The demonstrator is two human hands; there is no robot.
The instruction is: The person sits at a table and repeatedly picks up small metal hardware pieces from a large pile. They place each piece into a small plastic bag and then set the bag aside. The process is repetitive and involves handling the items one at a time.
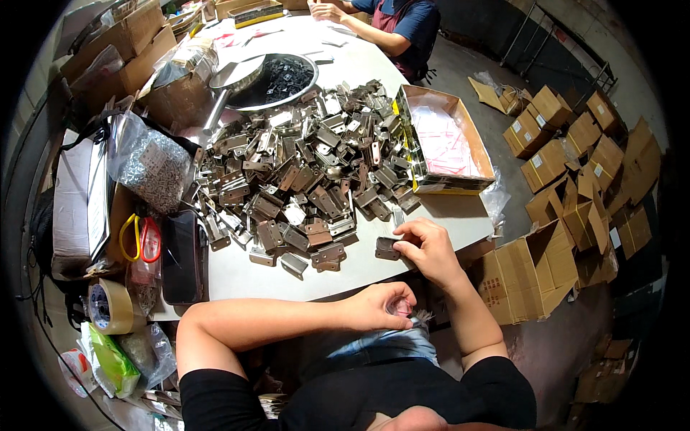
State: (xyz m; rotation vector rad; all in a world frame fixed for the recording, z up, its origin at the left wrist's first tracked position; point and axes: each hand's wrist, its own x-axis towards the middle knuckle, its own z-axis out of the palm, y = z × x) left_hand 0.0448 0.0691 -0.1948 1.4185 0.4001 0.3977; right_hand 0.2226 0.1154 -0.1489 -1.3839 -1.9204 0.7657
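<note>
One bracket [385,249]: on the table [341,279], just left of the right hand [431,249], the nearer one; long axis roughly crosswise.
Right hand: fingers loosely bent, thumb touching bracket, grip unclear.
Left hand [381,304]: curled around clear plastic [399,308].

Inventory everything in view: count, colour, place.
Table: one, white, centre
Metal brackets: many, silver, heaped on table
Bowl of black parts: one, silver, behind heap
Pan: one, silver, bowl's left
Open cardboard box: one, brown inside, table's right
Packets: several, pink and white, in box
Bag of small parts: one, clear, left
Scissor handles: two, yellow and red, left
Tape roll: one, tan, left
Cartons: many, brown, floor right
Co-worker: one, blue sleeve, far end
Left hand: one, bare, near table edge, around clear item
Right hand: one, bare, over table, touching grey bracket
</note>
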